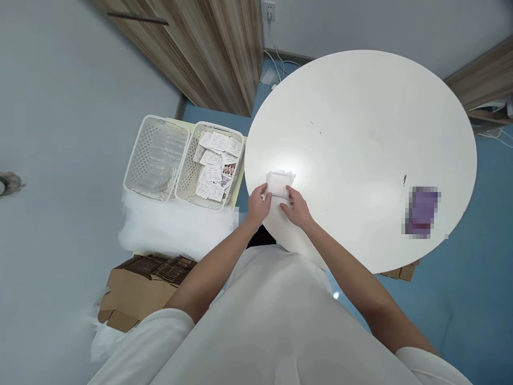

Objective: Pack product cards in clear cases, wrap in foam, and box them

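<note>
A small flat packet in white, translucent wrapping (279, 183) lies at the near left edge of the round white table (368, 133). My left hand (258, 205) grips its left side, with the fingertips at the edge and the thumb at the near corner. On the right side, my right hand (298, 208) has its fingertips against the packet, while its thumb sits lower, close to the near edge. What is inside the wrapping cannot be made out.
Left of the table stand a white basket with printed cards (211, 201) and a white basket with clear plastic sleeves (134, 160). White foam sheets (176, 224) and a cardboard box (134, 291) sit nearer me. A blurred purple object (422, 211) lies on the table's right.
</note>
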Demonstrator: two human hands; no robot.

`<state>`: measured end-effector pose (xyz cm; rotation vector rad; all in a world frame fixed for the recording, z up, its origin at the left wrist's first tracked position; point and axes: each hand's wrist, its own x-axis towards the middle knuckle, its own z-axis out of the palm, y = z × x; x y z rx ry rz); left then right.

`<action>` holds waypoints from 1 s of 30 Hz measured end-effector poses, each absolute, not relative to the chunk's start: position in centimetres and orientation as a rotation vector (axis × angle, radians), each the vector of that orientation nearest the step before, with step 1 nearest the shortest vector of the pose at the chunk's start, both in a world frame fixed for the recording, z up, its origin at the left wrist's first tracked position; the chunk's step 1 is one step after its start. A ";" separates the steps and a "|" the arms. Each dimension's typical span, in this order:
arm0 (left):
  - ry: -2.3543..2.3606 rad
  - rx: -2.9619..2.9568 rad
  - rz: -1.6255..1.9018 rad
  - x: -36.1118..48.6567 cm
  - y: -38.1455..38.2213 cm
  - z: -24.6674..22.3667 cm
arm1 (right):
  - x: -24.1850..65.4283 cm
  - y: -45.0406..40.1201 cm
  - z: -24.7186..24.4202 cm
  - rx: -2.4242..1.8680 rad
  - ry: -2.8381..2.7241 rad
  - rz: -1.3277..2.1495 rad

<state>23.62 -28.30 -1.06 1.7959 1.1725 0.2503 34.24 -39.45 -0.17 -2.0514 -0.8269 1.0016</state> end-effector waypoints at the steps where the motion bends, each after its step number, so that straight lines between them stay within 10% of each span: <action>1: 1.166 1.808 0.263 23.5 -27.1 -1.1 | 34.3 -38.1 -0.2 -2.045 -0.845 1.004; 30: 1.056 2.014 0.176 21.4 -26.8 4.9 | 35.5 -43.7 7.7 -2.041 -0.917 0.991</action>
